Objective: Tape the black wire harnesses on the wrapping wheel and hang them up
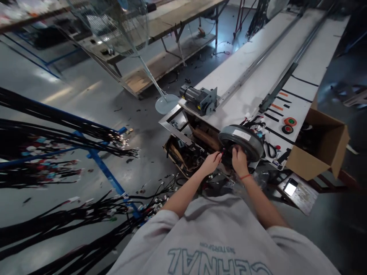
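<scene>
Across the left of the frame lie black cable bundles (57,145). At lower centre, the left hand (211,162) pinches its fingertips shut on something too small to tell, just beside the grey wheel (243,137). The right hand (239,160) curls its fingers onto the wheel's near rim. The wheel lies flat at the near end of the white table (258,76), with an open cardboard box (323,149) to its right.

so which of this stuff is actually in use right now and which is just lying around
In hand: grey wheel; right hand on it; left hand at its edge.
Lying about: grey motor; cardboard box; wire bundles; fan.
</scene>
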Action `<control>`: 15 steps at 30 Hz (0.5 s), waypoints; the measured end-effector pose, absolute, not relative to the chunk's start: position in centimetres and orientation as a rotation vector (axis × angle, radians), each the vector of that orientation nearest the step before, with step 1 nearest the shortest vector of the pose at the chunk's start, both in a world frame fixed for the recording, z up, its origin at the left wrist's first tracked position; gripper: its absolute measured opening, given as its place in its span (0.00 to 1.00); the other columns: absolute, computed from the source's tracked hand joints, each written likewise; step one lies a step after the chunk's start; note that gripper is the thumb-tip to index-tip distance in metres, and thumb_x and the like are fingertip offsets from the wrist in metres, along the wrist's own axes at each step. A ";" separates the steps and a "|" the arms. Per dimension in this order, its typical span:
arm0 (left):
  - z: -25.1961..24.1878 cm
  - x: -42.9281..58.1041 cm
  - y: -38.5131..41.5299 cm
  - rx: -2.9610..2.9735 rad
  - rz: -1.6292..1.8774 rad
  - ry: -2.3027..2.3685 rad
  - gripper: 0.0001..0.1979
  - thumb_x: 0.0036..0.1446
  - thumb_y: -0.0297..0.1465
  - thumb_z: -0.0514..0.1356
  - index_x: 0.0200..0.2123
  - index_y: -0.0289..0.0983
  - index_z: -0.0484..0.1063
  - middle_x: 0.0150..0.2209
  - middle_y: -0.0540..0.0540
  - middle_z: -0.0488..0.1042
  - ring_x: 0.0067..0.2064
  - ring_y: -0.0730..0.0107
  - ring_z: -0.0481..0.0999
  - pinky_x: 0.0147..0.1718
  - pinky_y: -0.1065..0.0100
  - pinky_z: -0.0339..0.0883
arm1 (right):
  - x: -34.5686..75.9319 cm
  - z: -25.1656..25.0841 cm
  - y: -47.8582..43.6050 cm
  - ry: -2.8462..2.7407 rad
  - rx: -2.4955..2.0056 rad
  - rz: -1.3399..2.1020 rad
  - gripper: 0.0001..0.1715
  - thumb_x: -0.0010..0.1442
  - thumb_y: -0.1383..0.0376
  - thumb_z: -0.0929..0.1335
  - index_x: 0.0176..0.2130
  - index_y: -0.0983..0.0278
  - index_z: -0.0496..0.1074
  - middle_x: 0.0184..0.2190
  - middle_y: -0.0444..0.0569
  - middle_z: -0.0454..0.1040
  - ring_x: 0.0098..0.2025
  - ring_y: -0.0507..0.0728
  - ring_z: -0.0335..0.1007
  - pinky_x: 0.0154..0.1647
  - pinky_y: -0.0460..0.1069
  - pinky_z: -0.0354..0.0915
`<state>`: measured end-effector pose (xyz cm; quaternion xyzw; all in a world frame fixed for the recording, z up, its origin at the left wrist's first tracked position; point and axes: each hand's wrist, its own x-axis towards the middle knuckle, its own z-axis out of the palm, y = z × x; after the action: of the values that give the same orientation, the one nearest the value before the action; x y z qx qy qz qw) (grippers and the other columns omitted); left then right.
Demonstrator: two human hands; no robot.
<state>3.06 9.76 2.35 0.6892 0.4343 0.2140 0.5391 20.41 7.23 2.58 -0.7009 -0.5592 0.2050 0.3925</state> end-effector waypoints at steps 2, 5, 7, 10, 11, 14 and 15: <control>2.9 3.3 10.5 1.673 0.502 1.020 0.19 0.67 0.42 0.45 0.36 0.35 0.69 0.26 0.50 0.69 0.28 0.72 0.67 0.30 0.70 0.61 | 20.5 2.1 5.5 -1.523 -1.891 0.415 0.11 0.62 0.63 0.64 0.41 0.65 0.73 0.50 0.63 0.73 0.53 0.66 0.68 0.54 0.61 0.64; 3.6 2.9 11.0 1.695 0.494 1.013 0.20 0.67 0.42 0.45 0.36 0.35 0.69 0.26 0.50 0.68 0.27 0.72 0.66 0.30 0.70 0.60 | 21.2 1.8 4.8 -1.614 -1.944 0.502 0.04 0.55 0.65 0.67 0.32 0.62 0.72 0.47 0.60 0.74 0.54 0.66 0.68 0.54 0.59 0.64; 3.6 2.7 11.1 1.686 0.489 1.011 0.21 0.68 0.43 0.45 0.36 0.35 0.70 0.25 0.50 0.69 0.26 0.73 0.66 0.29 0.71 0.60 | 21.9 1.7 5.1 -1.629 -1.887 0.583 0.05 0.56 0.64 0.67 0.29 0.61 0.71 0.44 0.57 0.76 0.54 0.64 0.69 0.53 0.57 0.64; 3.1 2.6 11.2 1.668 0.487 0.998 0.22 0.67 0.44 0.46 0.36 0.35 0.70 0.26 0.50 0.69 0.27 0.73 0.66 0.29 0.71 0.61 | 22.3 1.8 5.9 -1.591 -1.894 0.576 0.07 0.58 0.61 0.66 0.32 0.61 0.72 0.40 0.57 0.77 0.50 0.64 0.71 0.52 0.57 0.65; 2.9 2.6 11.2 1.664 0.489 0.993 0.22 0.67 0.44 0.46 0.36 0.35 0.71 0.26 0.50 0.69 0.27 0.73 0.66 0.29 0.71 0.61 | 22.2 1.8 6.2 -1.575 -1.933 0.574 0.06 0.58 0.61 0.67 0.33 0.61 0.72 0.39 0.57 0.77 0.48 0.65 0.72 0.51 0.57 0.65; 2.4 2.8 11.2 1.654 0.505 0.978 0.21 0.67 0.43 0.46 0.36 0.35 0.70 0.26 0.50 0.69 0.27 0.73 0.66 0.29 0.71 0.61 | 22.1 2.2 6.8 -1.568 -1.966 0.641 0.03 0.53 0.63 0.69 0.30 0.61 0.70 0.40 0.58 0.77 0.49 0.65 0.72 0.51 0.58 0.66; 2.4 2.8 11.1 1.652 0.510 0.974 0.20 0.67 0.43 0.46 0.35 0.35 0.70 0.26 0.50 0.69 0.27 0.73 0.66 0.29 0.71 0.61 | 22.2 2.3 6.8 -1.581 -1.921 0.667 0.03 0.52 0.64 0.69 0.28 0.60 0.70 0.42 0.58 0.77 0.50 0.65 0.71 0.51 0.57 0.65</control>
<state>2.81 11.11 2.35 0.6969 0.4111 0.2150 0.5468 22.20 6.82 2.29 -0.7162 -0.5894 0.2485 0.2791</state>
